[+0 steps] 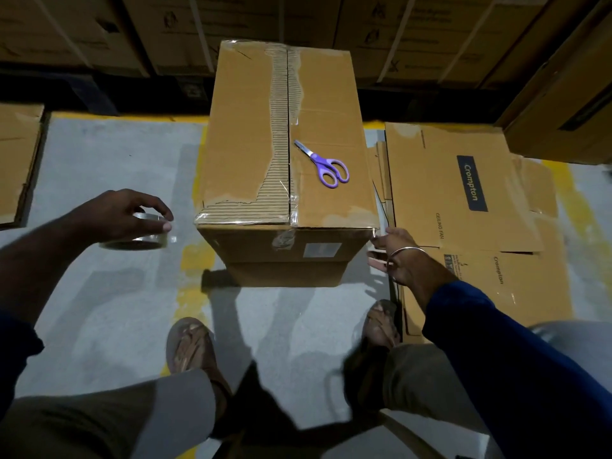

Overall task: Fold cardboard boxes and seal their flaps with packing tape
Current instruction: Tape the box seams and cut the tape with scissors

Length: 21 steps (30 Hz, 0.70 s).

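A closed cardboard box [248, 134] stands on the floor in front of me, its top flaps meeting at a centre seam with torn paper and old clear tape along it. Purple-handled scissors [326, 165] lie on its right flap. My left hand [122, 215] is left of the box, above the floor, gripping a roll of clear packing tape [142, 236] from above. My right hand [392, 251] touches the box's near right corner, fingers pinched at the edge where a bit of clear tape shows. A metal bangle sits on that wrist.
Flattened Crompton ceiling-fan cartons [463, 193] lie stacked on the floor to the right. Another flat carton [16, 160] lies at the far left. Stacked boxes [298, 21] wall off the back. My sandalled feet [192, 346] rest on the grey floor with yellow lines.
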Motion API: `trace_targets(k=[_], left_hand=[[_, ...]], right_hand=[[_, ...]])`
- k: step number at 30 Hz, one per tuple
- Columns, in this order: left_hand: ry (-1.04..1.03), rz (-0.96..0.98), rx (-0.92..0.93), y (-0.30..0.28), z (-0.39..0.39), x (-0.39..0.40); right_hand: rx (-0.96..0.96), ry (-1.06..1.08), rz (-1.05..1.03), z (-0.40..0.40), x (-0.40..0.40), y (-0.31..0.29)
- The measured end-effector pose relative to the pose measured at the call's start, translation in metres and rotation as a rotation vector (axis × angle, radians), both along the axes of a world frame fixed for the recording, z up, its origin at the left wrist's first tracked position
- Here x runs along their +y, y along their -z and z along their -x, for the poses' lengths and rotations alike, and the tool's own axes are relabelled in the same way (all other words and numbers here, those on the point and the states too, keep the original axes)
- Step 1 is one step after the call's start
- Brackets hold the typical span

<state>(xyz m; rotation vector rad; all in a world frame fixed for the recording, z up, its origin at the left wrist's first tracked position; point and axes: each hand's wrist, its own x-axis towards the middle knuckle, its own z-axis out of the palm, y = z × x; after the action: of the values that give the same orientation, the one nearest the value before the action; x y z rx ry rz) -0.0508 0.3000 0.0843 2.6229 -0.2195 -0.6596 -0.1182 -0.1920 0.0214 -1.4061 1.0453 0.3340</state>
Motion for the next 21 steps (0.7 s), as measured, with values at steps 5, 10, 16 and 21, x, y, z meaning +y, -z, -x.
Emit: trace_targets(k=[5,10,16,21], left_hand=[[-0.021,-0.017,-0.033,0.001,0.000,0.001],[-0.035,-0.004,-0.064,-0.002,0.000,0.003],[-0.074,0.012,-0.068,0.000,0.001,0.007],[-0.077,0.032,-0.062,0.004,0.001,0.009]], right_hand=[[-0.289,-0.142,0.770,0.022,-0.002,-0.006],[-0.551,-0.795,1.005,0.060,0.052,-0.020],[-0.487,-1.071,1.234,0.067,0.114,-0.018],[-0.568,-1.224,1.213,0.048,0.180,-0.027]])
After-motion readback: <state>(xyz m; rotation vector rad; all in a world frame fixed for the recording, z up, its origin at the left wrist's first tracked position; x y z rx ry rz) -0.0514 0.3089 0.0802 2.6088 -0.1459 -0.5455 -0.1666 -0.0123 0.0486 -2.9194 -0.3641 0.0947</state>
